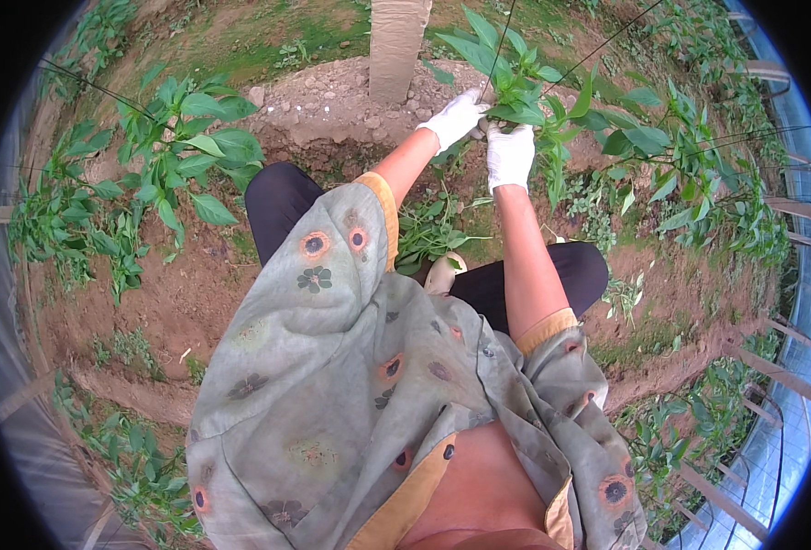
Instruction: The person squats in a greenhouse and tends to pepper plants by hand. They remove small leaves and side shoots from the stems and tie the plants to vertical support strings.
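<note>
Both my hands wear white gloves and meet at the lower stems of a green leafy plant (508,82), likely a pepper plant. My left hand (457,118) reaches in from the left, its fingertips at the stem under the leaves. Close beside it on the right, my right hand (510,155) has its fingers bent up beneath a large leaf. Leaves hide the fingertips of both, so what they grip cannot be told. A dark string (498,51) rises from the plant. Loose green shoots (429,230) lie on the soil below my hands, by a light shoe (445,273).
A pale post (395,51) stands in the soil ridge ahead. Leafy plants on strings grow at the left (189,137) and right (687,151). Plastic sheeting (801,227) and slanting poles (776,371) edge the right side; grey sheeting (20,330) runs along the left.
</note>
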### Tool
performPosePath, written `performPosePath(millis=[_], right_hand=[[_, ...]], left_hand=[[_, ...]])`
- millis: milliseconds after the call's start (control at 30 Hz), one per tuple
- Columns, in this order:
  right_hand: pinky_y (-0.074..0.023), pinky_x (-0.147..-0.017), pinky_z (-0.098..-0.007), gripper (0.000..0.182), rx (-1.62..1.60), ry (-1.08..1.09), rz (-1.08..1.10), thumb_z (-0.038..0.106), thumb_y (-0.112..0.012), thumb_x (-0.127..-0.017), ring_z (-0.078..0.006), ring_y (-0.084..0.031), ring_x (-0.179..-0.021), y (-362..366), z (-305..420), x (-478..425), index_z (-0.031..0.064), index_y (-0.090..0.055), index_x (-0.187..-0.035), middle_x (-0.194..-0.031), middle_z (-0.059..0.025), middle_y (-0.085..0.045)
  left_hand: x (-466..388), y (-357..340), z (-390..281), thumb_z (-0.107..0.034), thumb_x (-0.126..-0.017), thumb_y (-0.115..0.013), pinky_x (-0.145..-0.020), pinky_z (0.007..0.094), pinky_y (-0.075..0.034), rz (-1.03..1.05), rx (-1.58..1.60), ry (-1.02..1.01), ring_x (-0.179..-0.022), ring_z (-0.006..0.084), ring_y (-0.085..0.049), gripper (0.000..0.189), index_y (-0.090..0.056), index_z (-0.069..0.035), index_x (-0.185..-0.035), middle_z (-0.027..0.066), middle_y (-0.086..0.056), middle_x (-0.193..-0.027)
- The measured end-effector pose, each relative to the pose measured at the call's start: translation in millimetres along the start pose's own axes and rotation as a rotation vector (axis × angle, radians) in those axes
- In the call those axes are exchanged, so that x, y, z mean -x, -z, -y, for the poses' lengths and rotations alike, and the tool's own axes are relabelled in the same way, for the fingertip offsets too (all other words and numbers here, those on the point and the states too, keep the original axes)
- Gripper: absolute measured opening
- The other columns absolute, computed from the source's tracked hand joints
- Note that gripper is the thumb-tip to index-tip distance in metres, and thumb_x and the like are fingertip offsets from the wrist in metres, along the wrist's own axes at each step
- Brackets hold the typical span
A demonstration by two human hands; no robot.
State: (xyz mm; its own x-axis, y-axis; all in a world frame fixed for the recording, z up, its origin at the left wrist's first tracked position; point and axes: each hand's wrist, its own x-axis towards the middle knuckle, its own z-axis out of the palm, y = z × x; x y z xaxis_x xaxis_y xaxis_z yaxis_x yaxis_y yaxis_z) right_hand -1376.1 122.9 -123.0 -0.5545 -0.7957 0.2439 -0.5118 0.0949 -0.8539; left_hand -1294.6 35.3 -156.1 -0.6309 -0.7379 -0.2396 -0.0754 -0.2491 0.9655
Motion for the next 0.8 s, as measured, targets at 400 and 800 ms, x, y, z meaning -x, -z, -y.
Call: performPosePath(millis=[400, 800], right_hand=[[-0.0453, -0.079, -0.0303, 0.023, -0.337, -0.084, 0.175, 0.012, -0.055, -0.086, -0.0202, -0.056, -0.085, -30.8, -62.7, -2.3, -0.0028, -0.058, -0.103, -0.092, -0.0095, -0.061], [-0.049, -0.07, -0.0363, 0.022, 0.114, 0.055, 0.246, 0.012, -0.062, -0.079, -0.0317, -0.063, -0.08, 8.2, -37.6, 38.1, 0.0039, -0.062, -0.099, -0.094, -0.0153, -0.065]], left_hand=[[12.8, 30.9, 35.4, -0.005, -0.089, -0.049, -0.079, 0.0322, -0.048, -0.093, 0.081, -0.224, -0.093, 0.0159, -0.057, 0.028, -0.051, -0.005, -0.117, 0.0062, -0.057, -0.11], [40.9, 27.8, 17.5, -0.027, -0.092, -0.052, -0.072, 0.0279, -0.047, 0.033, 0.072, -0.142, -0.083, 0.0099, -0.052, 0.029, -0.055, -0.004, -0.109, 0.0014, -0.057, -0.098]])
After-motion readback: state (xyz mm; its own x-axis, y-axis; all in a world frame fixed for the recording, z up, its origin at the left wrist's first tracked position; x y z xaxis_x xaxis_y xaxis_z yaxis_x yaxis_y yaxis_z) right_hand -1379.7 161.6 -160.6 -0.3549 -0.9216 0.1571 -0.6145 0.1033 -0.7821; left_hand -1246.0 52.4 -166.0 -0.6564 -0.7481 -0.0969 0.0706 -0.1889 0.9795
